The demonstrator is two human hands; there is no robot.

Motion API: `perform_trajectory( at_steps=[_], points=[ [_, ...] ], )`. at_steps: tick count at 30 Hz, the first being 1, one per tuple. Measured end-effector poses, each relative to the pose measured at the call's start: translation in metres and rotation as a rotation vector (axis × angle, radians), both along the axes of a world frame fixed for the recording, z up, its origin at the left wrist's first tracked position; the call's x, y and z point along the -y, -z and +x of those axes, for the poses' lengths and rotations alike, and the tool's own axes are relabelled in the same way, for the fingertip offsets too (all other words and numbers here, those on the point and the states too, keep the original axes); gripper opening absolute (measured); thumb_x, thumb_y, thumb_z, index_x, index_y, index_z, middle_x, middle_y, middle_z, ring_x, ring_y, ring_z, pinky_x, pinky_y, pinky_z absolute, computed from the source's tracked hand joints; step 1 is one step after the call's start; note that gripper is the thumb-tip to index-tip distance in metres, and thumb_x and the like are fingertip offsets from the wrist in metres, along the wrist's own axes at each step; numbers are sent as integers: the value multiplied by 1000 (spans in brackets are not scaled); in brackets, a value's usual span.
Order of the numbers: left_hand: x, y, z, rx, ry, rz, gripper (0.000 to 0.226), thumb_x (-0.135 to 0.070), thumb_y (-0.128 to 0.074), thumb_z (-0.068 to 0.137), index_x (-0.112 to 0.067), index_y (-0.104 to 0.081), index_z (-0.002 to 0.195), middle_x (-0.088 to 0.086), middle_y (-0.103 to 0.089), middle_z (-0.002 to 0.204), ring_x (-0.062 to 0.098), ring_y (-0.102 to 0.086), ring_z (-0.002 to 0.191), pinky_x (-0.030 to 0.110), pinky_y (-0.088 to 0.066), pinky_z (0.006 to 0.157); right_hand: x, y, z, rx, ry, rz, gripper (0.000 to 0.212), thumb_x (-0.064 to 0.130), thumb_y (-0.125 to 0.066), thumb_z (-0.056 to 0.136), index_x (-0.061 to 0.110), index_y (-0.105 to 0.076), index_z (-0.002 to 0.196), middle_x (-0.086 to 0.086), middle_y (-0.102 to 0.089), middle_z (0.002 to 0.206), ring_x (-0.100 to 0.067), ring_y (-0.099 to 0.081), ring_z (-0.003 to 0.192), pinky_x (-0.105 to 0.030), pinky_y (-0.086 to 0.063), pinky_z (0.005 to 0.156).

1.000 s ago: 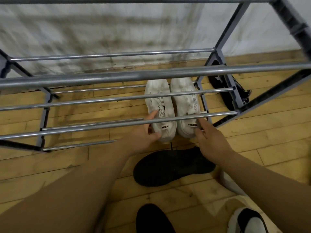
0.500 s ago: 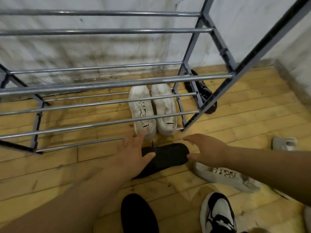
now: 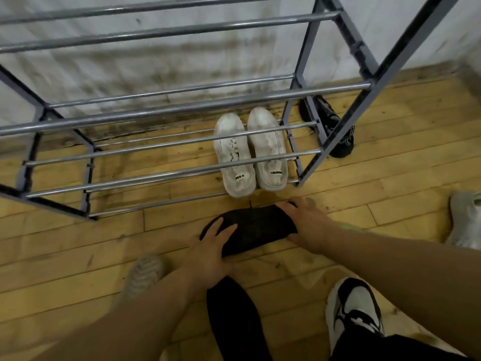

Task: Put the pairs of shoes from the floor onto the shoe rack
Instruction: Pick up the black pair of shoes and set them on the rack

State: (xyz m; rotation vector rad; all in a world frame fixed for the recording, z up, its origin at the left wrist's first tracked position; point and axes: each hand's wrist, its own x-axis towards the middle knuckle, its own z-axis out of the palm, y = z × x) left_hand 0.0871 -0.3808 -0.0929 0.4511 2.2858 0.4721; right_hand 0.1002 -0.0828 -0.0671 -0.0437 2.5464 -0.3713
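Wood floor across the whole view, pale stained wall at the far side. Grey metal rack against that wall, tiers of round bars, filling the far left and centre. White pair side by side on the lowest tier at the rack's right end, toes far, heels near. Black shoe on the floor just near of the rack, lying crosswise left to right. Left hand spread over its left end, fingers open and resting on top. Right hand curled round its right end, thumb on the near side, fingers over the far side; shoe gripped between both hands and touching the floor, as far as can be seen. Second black shoe near, at bottom centre. Black-and-white sneaker at near right. Grey shoe at the right edge. Black laced shoe on the floor behind the rack's right leg. Blurred grey knit shoe near left, partly behind the left forearm.
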Motion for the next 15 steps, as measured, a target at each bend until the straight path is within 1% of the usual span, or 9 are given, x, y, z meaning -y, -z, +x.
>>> perform_trajectory(
  at_steps=[1,3,4,6,8,10,13,14,15],
  points=[
    [3,-2,-2,7,-42,40,96,-54,-71,85,-52,-11,159,-11,-3,172,34,-21,153,46,-21,125,-1,-8,-3,36,-4,-36,89,41,-72,87,34,-21,160,-4,-35,155,-30,-42,134,-41,-44,108],
    [12,-12,-7,52,-170,125,96,-54,-76,82,-51,-18,159,-12,-26,167,24,-34,148,39,-29,122,-2,-31,-9,139,32,-120,85,49,-70,91,36,-23,161,-2,-44,154,-26,-46,133,-37,-43,107],
    [17,-20,-10,67,-232,158,95,-53,-78,82,-51,-21,158,-14,-36,160,19,-40,144,36,-34,119,-3,-46,-12,176,77,-157,79,51,-66,94,37,-25,159,-3,-49,151,-25,-50,130,-36,-44,106],
    [29,-41,-11,83,-285,207,91,-54,-76,86,-52,-21,158,-16,-46,152,13,-46,139,31,-39,114,-2,-74,-17,193,180,-212,63,53,-58,99,38,-34,155,-2,-54,147,-22,-55,125,-32,-46,101],
    [41,-69,-10,72,-249,242,88,-55,-70,91,-54,-14,159,-16,-49,153,11,-49,136,29,-41,112,2,-103,-20,190,227,-216,57,54,-51,102,34,-38,154,0,-49,152,-22,-51,131,-28,-42,99],
    [51,-103,-8,29,-231,285,91,-52,-70,93,-60,-5,157,-20,-49,149,9,-54,131,29,-45,109,9,-133,-23,189,268,-254,53,55,-46,104,32,-42,151,-1,-48,149,-22,-50,130,-29,-42,97],
    [67,-172,-1,-82,-168,310,102,-55,-77,85,-70,0,150,-31,-45,140,5,-54,125,17,-48,98,27,-185,-22,151,432,-412,48,61,-46,101,36,-50,142,3,-53,139,-22,-56,119,-42,-53,97],
    [74,-195,1,-118,-124,311,106,-58,-80,81,-72,1,149,-30,-44,144,5,-53,128,21,-49,101,34,-204,-20,110,459,-446,49,63,-46,100,37,-51,142,4,-52,141,-23,-55,122,-46,-52,100],
    [82,-218,4,-142,-78,305,110,-62,-82,76,-73,2,148,-29,-41,149,5,-50,132,27,-49,105,41,-225,-17,59,472,-467,50,64,-45,100,37,-51,143,5,-51,142,-23,-55,122,-45,-52,98]
  ],
)
